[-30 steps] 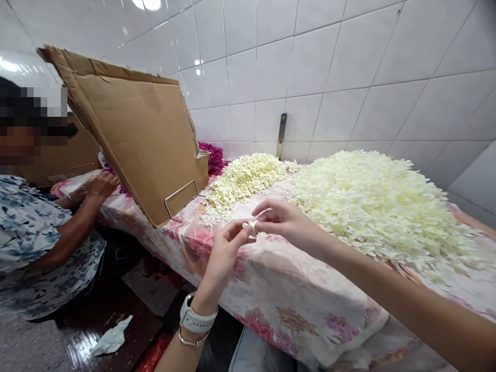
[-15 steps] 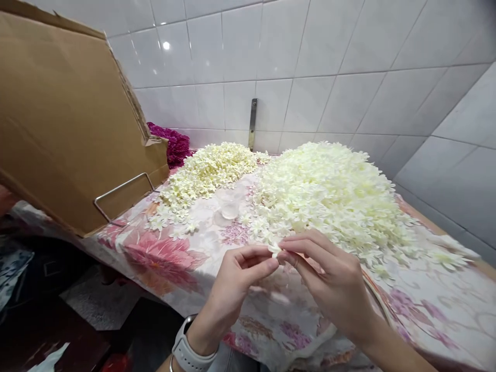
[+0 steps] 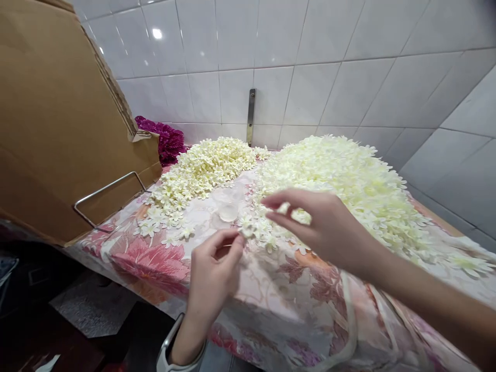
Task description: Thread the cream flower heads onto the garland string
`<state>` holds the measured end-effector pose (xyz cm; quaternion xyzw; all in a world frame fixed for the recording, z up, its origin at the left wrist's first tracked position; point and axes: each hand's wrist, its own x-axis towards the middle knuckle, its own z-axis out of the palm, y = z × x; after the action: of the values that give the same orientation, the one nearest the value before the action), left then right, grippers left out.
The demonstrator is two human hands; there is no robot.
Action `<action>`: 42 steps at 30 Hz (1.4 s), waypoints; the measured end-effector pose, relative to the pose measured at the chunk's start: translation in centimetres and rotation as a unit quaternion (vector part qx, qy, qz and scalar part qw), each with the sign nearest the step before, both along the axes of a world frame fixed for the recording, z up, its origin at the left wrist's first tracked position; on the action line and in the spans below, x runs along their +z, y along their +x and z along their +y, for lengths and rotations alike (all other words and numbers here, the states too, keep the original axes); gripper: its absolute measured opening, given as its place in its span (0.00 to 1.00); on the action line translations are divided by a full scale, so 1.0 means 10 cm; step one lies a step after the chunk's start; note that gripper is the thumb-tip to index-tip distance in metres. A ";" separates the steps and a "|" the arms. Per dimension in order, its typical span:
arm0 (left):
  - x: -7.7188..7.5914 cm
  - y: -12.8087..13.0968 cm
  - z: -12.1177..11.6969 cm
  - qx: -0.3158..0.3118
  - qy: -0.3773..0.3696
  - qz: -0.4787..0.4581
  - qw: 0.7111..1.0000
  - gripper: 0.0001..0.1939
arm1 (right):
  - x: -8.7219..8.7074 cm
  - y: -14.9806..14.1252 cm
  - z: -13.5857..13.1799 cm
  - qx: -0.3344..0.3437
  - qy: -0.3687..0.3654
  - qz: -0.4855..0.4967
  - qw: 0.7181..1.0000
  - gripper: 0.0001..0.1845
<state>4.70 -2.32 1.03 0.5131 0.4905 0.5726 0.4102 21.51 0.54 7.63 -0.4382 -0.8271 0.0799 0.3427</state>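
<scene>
My left hand, a watch on its wrist, is closed in a pinch just in front of the small clear dish. White petals show right at its fingertips, apparently a small artificial flower, though loose flowers behind blur the outline. My right hand is raised over the front edge of the large pile of white flowers, slightly smeared by motion. Its thumb and fingers are apart, with nothing visible between them. Left of the dish lies a smaller heap of creamier, yellowish flowers.
A tall cardboard box stands at the left, with a bent metal wire stand against it. Magenta flowers sit behind it. A metal strip leans on the tiled wall. The floral tablecloth drapes over the front edge.
Both hands were together on one white flower. They have parted: my left hand moved left, and my right hand let go, opened and rose towards the large pile. The view shifted slightly.
</scene>
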 end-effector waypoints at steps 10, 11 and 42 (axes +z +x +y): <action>-0.13 -0.23 0.07 0.047 0.029 0.176 0.983 0.06 | 0.20 -1.03 1.28 0.143 -0.252 -0.287 0.913 0.14; -0.12 -0.24 0.07 0.037 0.028 0.182 0.982 0.07 | 0.17 -1.06 1.28 0.150 -0.270 -0.300 0.903 0.13; -0.04 0.06 0.00 -0.158 -0.105 -0.148 0.971 0.28 | -0.72 -0.05 -0.17 0.090 0.077 -0.109 0.987 0.20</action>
<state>5.33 -2.33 0.66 0.4471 0.3945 0.5157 0.6152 20.97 -1.14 0.46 -0.3408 -0.8990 -0.0015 0.2749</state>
